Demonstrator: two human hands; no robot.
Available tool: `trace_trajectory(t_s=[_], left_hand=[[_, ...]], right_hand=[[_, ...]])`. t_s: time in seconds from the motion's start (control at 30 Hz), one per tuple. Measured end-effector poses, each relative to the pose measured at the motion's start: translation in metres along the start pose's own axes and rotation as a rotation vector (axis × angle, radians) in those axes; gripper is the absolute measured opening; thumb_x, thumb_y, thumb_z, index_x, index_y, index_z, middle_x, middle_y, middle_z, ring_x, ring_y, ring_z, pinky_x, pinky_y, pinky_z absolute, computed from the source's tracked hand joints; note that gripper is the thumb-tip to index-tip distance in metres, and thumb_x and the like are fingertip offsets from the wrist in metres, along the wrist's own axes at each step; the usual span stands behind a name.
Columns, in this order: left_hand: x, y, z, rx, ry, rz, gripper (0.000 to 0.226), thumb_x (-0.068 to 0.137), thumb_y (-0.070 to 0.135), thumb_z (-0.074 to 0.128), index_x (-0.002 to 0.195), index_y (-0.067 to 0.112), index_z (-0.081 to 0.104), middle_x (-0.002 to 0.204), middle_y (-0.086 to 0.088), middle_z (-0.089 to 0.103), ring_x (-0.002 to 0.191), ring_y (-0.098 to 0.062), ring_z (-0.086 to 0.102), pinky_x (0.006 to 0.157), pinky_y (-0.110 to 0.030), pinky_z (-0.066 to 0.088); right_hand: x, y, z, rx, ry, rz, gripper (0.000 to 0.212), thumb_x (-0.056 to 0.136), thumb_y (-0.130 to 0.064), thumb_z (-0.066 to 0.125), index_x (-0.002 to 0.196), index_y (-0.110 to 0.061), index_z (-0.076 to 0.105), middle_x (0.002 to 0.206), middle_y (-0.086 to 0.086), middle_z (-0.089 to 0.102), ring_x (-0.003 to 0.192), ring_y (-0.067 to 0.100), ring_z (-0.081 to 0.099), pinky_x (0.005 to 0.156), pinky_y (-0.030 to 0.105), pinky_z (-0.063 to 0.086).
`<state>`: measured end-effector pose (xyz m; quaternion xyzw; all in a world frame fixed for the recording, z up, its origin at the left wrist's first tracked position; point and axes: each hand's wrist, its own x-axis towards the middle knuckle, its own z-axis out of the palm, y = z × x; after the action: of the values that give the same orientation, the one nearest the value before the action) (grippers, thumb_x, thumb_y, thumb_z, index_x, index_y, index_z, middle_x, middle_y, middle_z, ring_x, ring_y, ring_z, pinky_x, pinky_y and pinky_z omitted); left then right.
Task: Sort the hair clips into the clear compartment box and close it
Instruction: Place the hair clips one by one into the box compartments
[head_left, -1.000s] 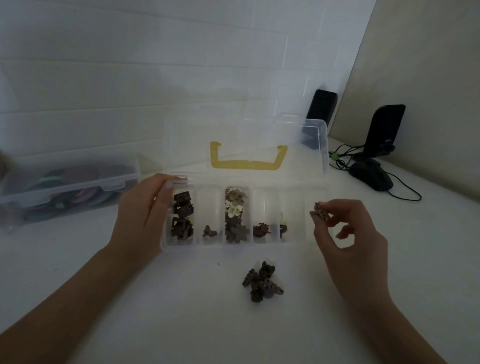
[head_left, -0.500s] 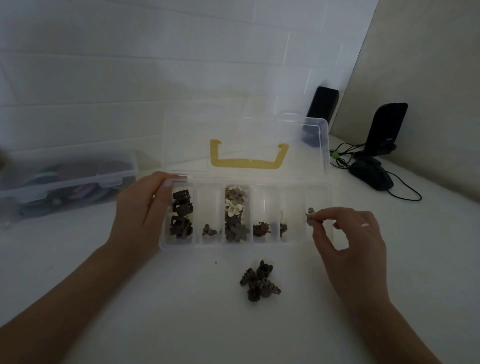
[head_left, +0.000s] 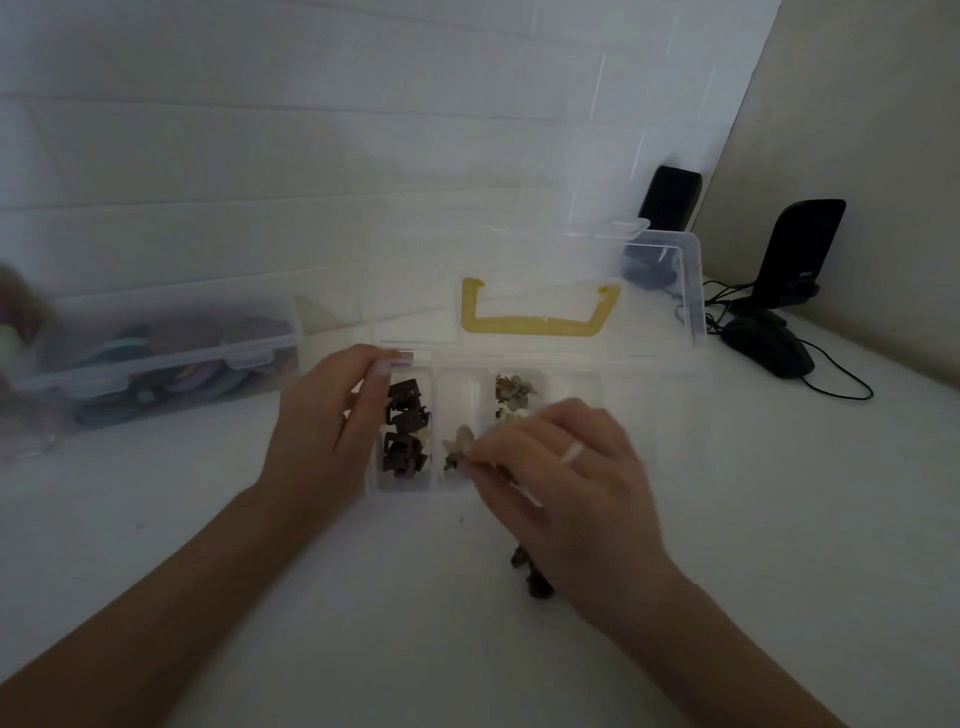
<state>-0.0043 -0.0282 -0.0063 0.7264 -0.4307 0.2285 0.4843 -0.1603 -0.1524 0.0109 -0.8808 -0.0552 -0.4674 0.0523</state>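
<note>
The clear compartment box (head_left: 649, 364) lies open on the white table, its lid with a yellow handle (head_left: 540, 319) standing up behind. My left hand (head_left: 327, 431) grips the box's left end. My right hand (head_left: 566, 483) reaches across the box and pinches a small brown hair clip (head_left: 460, 447) over the second compartment from the left. Dark square clips (head_left: 405, 431) fill the leftmost compartment, and flower-shaped clips (head_left: 511, 392) lie in the third. A small pile of dark clips (head_left: 530, 571) on the table is mostly hidden under my right hand.
A second clear lidded box (head_left: 156, 364) with coloured items sits at the left. Two black speakers (head_left: 795, 254) and a black mouse (head_left: 769, 348) with cables stand at the back right corner. A white tiled wall rises behind the table.
My right hand has carried the clip leftward from the box's right end to the second compartment. My left hand stays on the box's left end.
</note>
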Motion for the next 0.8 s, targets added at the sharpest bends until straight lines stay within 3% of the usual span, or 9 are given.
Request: trace_trajectory(t_s=[0.07,0.17,0.3,0.4,0.5,0.63,0.73,0.8], left_hand=[[0.0,0.001,0.0,-0.007,-0.003,-0.001,0.037,0.095,0.025,0.035,0.099,0.007,0.067,0.093,0.005,0.065,0.089,0.019,0.052,0.073,0.002,0.034],[0.001,0.001,0.0,-0.008,-0.008,-0.005,0.037,0.095,0.026,0.034,0.099,0.008,0.067,0.089,0.006,0.064,0.085,0.018,0.052,0.071,0.001,0.035],[0.003,0.001,0.001,-0.012,-0.001,-0.024,0.038,0.095,0.028,0.034,0.098,0.008,0.067,0.084,0.008,0.061,0.08,0.018,0.051,0.069,0.0,0.035],[0.003,0.001,0.001,-0.011,-0.001,-0.027,0.039,0.095,0.028,0.034,0.098,0.007,0.066,0.082,0.008,0.06,0.074,0.008,0.052,0.069,-0.001,0.034],[0.002,0.001,0.0,-0.021,-0.005,-0.028,0.038,0.095,0.029,0.034,0.098,0.008,0.066,0.083,0.008,0.061,0.079,0.013,0.053,0.07,-0.001,0.035],[0.003,0.003,0.0,-0.028,-0.004,-0.037,0.039,0.095,0.03,0.034,0.097,0.008,0.066,0.083,0.009,0.062,0.08,0.016,0.052,0.07,-0.001,0.034],[0.003,0.003,0.0,-0.026,-0.004,-0.031,0.038,0.095,0.028,0.034,0.097,0.009,0.066,0.081,0.016,0.058,0.08,0.016,0.052,0.07,-0.001,0.034],[0.003,0.002,0.0,-0.031,-0.003,-0.033,0.037,0.095,0.027,0.034,0.098,0.008,0.066,0.082,0.012,0.06,0.078,0.009,0.054,0.07,-0.001,0.034]], right_hand=[[0.003,0.002,0.015,-0.151,-0.097,-0.047,0.003,0.082,-0.021,0.069,0.08,-0.02,0.069,0.088,-0.006,0.068,0.082,0.019,0.057,0.068,0.033,0.04],[0.001,0.012,0.01,-0.058,-0.124,0.051,0.014,0.086,-0.029,0.061,0.089,-0.022,0.073,0.097,-0.003,0.067,0.085,0.016,0.054,0.072,0.034,0.043],[-0.024,0.022,-0.034,0.176,-0.172,0.231,0.019,0.085,-0.043,0.059,0.094,-0.028,0.068,0.087,-0.015,0.057,0.074,-0.003,0.048,0.067,0.011,0.042],[-0.047,0.02,-0.053,0.081,-0.366,0.259,0.025,0.08,-0.057,0.053,0.091,-0.035,0.054,0.074,-0.02,0.049,0.065,-0.006,0.039,0.055,0.004,0.036],[-0.058,0.018,-0.05,-0.013,-0.49,0.217,0.024,0.076,-0.05,0.054,0.096,-0.037,0.052,0.073,-0.025,0.042,0.068,-0.013,0.031,0.059,0.004,0.032],[-0.056,0.017,-0.042,0.039,-0.51,0.277,0.021,0.08,-0.037,0.05,0.1,-0.036,0.056,0.085,-0.021,0.051,0.073,-0.013,0.037,0.066,0.0,0.033],[-0.058,0.018,-0.042,0.084,-0.448,0.327,0.014,0.082,-0.032,0.056,0.096,-0.037,0.058,0.084,-0.021,0.052,0.071,-0.014,0.044,0.066,-0.003,0.033],[-0.057,0.017,-0.042,0.199,-0.346,0.444,0.021,0.08,-0.024,0.069,0.092,-0.037,0.059,0.084,-0.018,0.06,0.067,-0.004,0.055,0.062,0.003,0.039]])
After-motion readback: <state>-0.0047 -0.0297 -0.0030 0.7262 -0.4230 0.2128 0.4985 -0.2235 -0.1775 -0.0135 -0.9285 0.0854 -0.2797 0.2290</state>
